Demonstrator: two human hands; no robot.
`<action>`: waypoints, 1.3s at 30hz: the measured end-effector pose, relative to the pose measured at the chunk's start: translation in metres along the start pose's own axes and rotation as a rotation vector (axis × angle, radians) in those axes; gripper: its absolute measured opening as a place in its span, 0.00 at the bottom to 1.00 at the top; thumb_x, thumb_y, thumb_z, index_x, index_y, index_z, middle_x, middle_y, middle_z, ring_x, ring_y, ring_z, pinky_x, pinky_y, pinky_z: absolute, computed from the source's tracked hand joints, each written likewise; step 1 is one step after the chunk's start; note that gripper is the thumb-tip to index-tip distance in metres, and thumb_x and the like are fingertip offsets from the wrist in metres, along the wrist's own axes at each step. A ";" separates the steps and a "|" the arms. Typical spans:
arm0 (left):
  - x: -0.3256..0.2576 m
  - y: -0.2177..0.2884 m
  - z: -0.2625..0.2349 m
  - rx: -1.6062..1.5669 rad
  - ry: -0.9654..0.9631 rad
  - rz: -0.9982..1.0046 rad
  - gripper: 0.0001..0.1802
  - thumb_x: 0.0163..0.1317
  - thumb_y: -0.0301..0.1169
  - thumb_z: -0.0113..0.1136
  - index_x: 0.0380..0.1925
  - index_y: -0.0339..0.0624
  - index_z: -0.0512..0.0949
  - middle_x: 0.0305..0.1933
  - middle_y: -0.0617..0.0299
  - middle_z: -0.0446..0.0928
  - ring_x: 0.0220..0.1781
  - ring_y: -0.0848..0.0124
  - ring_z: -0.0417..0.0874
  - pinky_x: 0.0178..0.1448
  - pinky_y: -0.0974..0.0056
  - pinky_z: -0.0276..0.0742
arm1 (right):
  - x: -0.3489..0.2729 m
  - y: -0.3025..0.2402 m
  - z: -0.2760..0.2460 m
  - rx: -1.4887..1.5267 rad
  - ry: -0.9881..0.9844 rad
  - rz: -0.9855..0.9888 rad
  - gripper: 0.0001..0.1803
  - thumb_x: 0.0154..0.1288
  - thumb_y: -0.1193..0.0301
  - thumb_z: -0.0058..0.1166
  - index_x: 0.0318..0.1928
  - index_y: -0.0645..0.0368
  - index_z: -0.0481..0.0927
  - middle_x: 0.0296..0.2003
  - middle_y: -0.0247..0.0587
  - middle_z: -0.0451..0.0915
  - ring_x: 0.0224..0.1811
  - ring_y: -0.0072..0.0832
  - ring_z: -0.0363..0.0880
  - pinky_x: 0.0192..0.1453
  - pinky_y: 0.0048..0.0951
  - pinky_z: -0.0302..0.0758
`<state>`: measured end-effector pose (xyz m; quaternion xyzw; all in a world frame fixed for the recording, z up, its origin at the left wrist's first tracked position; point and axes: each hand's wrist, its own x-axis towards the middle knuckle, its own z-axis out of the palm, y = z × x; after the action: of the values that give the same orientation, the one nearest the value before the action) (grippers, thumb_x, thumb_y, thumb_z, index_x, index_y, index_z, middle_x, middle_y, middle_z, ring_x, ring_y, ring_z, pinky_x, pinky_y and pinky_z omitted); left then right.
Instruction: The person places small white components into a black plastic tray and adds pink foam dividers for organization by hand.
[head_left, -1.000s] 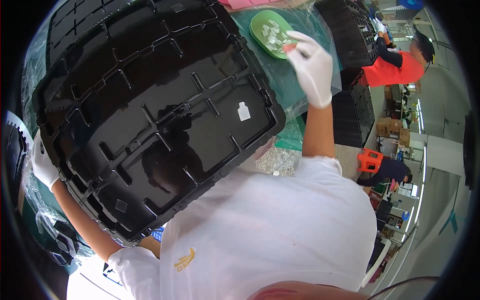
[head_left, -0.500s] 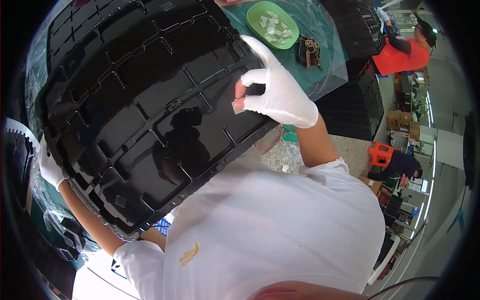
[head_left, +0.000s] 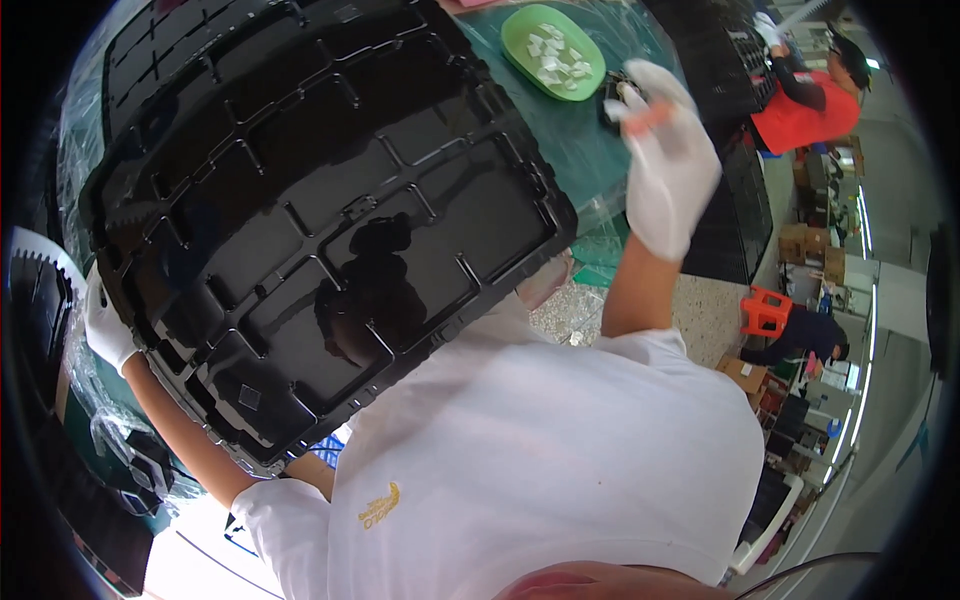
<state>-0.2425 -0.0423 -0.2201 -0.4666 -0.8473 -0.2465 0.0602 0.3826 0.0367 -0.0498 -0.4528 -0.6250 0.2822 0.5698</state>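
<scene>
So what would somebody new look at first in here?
Probably the big, shiny black plastic tray, filling much of the upper left. Next might be the bright green oval bowl of small white pieces, beyond the tray's right edge, and the white-gloved right hand, below and right of it. A bright orange stool stands out farther right.

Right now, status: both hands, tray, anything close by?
Left hand at left edge of tray. Right hand off tray, blurred, grip unclear. Green bowl near right hand.

Green tabletop [head_left: 560,140], plastic sheet [head_left: 80,135] (clear), green bowl [head_left: 519,38]
</scene>
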 end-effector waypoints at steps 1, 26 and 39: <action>-0.002 0.008 -0.007 -0.074 0.014 0.137 0.18 0.65 0.37 0.60 0.55 0.49 0.82 0.55 0.60 0.83 0.56 0.64 0.83 0.60 0.66 0.74 | 0.014 0.023 -0.008 -0.046 0.016 0.029 0.08 0.55 0.91 0.60 0.30 0.67 0.79 0.58 0.46 0.76 0.54 0.31 0.79 0.51 0.30 0.81; -0.002 0.004 -0.003 -0.080 -0.026 0.069 0.20 0.67 0.38 0.57 0.59 0.53 0.79 0.58 0.63 0.82 0.59 0.65 0.82 0.62 0.66 0.72 | -0.020 0.014 0.034 -0.403 -0.518 0.237 0.18 0.47 0.72 0.72 0.38 0.59 0.79 0.56 0.44 0.75 0.52 0.45 0.76 0.59 0.36 0.72; -0.003 0.008 -0.004 -0.033 -0.035 0.030 0.19 0.67 0.37 0.56 0.57 0.52 0.81 0.59 0.63 0.81 0.60 0.64 0.81 0.64 0.65 0.71 | -0.033 -0.004 0.032 -0.561 -0.537 0.030 0.07 0.49 0.75 0.69 0.27 0.58 0.82 0.66 0.53 0.65 0.67 0.52 0.66 0.66 0.41 0.68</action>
<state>-0.2348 -0.0428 -0.2148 -0.4843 -0.8371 -0.2511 0.0412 0.3489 0.0114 -0.0674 -0.5101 -0.7982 0.2169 0.2361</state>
